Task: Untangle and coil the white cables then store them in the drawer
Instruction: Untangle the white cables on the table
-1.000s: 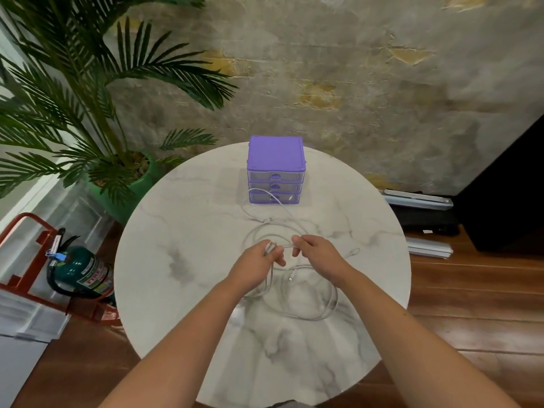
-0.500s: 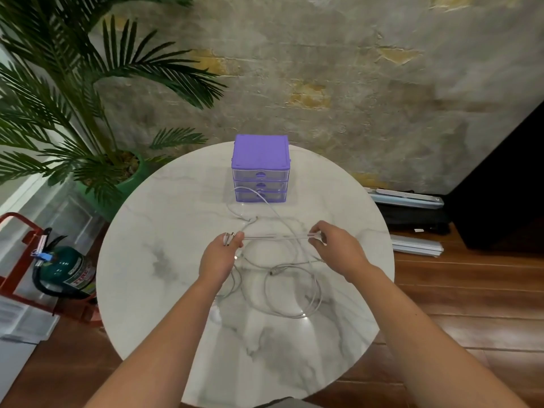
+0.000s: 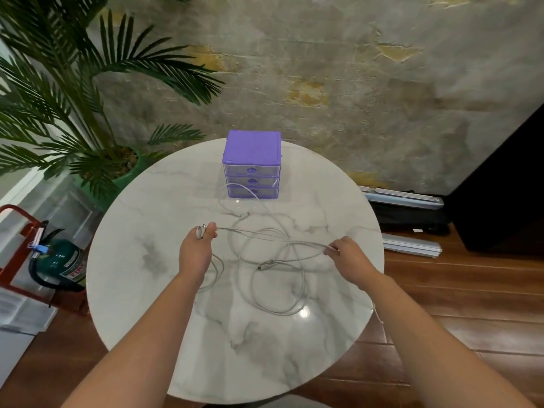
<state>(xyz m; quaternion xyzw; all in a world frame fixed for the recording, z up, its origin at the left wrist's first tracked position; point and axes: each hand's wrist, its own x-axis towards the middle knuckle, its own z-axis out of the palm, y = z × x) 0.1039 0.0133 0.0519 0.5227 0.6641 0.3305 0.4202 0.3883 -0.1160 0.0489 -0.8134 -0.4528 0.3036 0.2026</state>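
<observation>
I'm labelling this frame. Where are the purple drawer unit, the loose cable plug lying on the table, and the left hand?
purple drawer unit [image 3: 251,148]: head view, on its top panel.
loose cable plug [image 3: 264,265]: head view, on the connector end.
left hand [image 3: 195,251]: head view, on the back of the hand.

on the round marble table [image 3: 132,260], the left hand [image 3: 195,251] pinched the plug ends of the white cables [image 3: 273,278], and the right hand [image 3: 348,259] pinched the same strands further along, stretched taut between the two. loose loops lay on the table beneath them. a purple drawer unit [image 3: 252,164] stood at the table's far edge, drawers closed. a palm [image 3: 73,98] stood beyond the table's left side.
</observation>
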